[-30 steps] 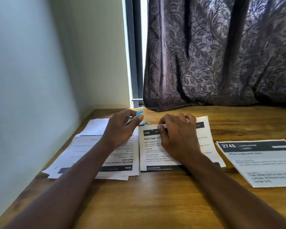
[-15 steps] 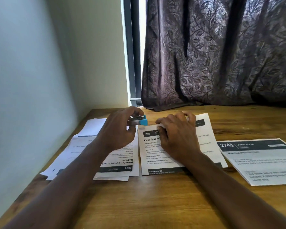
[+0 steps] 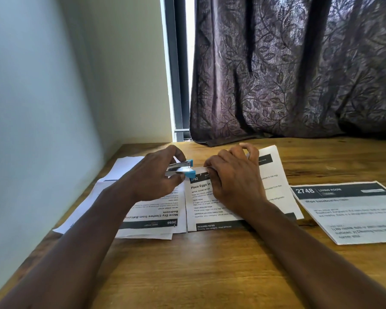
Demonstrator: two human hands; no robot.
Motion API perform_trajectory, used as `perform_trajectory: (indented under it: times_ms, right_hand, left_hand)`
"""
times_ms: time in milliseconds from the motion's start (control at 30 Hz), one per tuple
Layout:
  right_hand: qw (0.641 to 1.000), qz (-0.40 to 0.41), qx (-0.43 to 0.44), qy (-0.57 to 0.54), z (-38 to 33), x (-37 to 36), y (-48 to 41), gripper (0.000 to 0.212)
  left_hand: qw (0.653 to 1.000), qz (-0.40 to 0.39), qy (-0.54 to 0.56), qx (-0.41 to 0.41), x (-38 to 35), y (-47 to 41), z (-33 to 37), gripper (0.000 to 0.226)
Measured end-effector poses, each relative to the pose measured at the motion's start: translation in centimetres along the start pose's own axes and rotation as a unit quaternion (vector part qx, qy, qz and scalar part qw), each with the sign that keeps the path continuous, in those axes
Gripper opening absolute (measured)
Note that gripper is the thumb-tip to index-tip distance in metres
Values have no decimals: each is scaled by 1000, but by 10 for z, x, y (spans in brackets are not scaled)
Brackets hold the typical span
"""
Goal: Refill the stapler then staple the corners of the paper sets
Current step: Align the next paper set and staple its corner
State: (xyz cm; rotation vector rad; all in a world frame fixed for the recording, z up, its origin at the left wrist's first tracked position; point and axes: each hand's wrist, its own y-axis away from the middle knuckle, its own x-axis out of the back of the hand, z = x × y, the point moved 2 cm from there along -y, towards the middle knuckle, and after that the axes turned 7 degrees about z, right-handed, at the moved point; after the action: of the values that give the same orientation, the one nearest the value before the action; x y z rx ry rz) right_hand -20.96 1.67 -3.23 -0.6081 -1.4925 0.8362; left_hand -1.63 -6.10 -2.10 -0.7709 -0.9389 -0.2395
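My left hand [image 3: 152,177] grips a small blue and silver stapler [image 3: 183,169], its blue nose pointing right at the top left corner of the middle paper set [image 3: 204,201], headed 3782. My right hand [image 3: 234,177] rests on that set and pinches its top edge near the corner, lifting it slightly off the wooden table [image 3: 198,264]. A second paper set [image 3: 156,216], numbered 3686, lies upside down under my left forearm. A third set [image 3: 348,212], headed 2748, lies at the right.
A pale wall [image 3: 42,108] runs along the table's left edge. A dark patterned curtain [image 3: 288,74] hangs at the back, its hem on the tabletop, with a window frame strip [image 3: 176,63] beside it. Bare wood lies in front between my forearms.
My left hand has turned the stapler level and brought it down and right to the corner of the middle set. My right hand has raised that corner's edge a little.
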Motion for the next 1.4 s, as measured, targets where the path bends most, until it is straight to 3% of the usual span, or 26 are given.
perform_trajectory:
  times_ms: [367,633,900,1233,1400]
  right_hand:
    - [999,29,41,11,-4,6,4,16]
    - [998,42,13,-39,0,8,6,11]
    - [998,16,4,-64,5,3,4,16]
    - [993,44,24,-108,4,0,5,15]
    - [992,20,14,-127,4,3,6,33]
  left_hand:
    - [996,62,36,-45,0,7,11,41]
    - [966,43,250,57,-5,8,11,75]
    - [965,30,249,71,-1,7,19,68]
    - [965,27,254,58,6,7,20,43]
    - [971,35,236,37,7,7,19,38]
